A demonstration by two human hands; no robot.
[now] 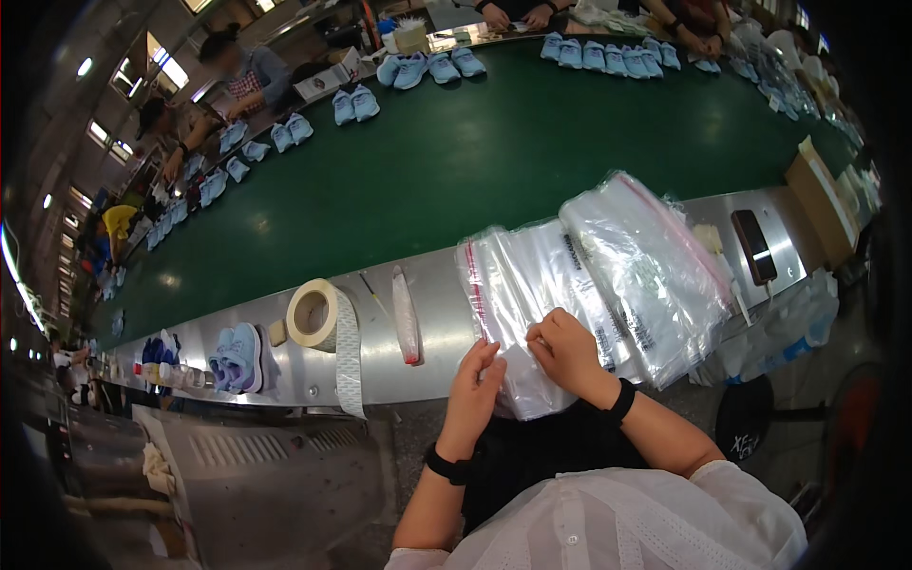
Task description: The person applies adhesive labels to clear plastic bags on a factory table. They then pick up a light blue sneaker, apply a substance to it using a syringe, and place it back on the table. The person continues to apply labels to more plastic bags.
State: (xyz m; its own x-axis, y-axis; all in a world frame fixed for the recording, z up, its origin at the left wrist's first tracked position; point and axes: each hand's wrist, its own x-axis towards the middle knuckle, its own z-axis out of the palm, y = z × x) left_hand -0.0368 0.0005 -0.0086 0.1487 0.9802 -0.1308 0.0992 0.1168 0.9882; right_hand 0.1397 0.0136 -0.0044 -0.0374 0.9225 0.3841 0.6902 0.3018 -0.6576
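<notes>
A flat pile of clear, glossy plastic bags with a pink-red stripe along one edge (532, 271) lies at the near side of a long brushed-metal desk (439, 294), its closest end hanging over the edge toward the person. At that end, the left hand (474, 388) is beside the film, its fingers bent and only narrowly parted from the thumb; the right hand (566, 353) is over the bags, knuckles up, fingers curled in and tips drawn together. The glare hides whether either one grips the plastic. Each wrist wears a black band (454, 466). To the right, a second stack of clear plastic bags (646, 271) lies slanted, overlapping the first. Beyond it are a black rectangular phone (753, 247) and an open brown cardboard box (819, 204). Left of the bags lie a slim, tapering white object with a red end (406, 318), a large roll of pale patterned tape (328, 331) with its loose strip hanging over the edge, a small tan block (277, 332) and a pair of light-blue shoes (237, 359). Behind the desk spreads a wide green belt surface (427, 171), with more pale-blue shoes (410, 70) along its far sides, where other people (261, 81) are at work.
</notes>
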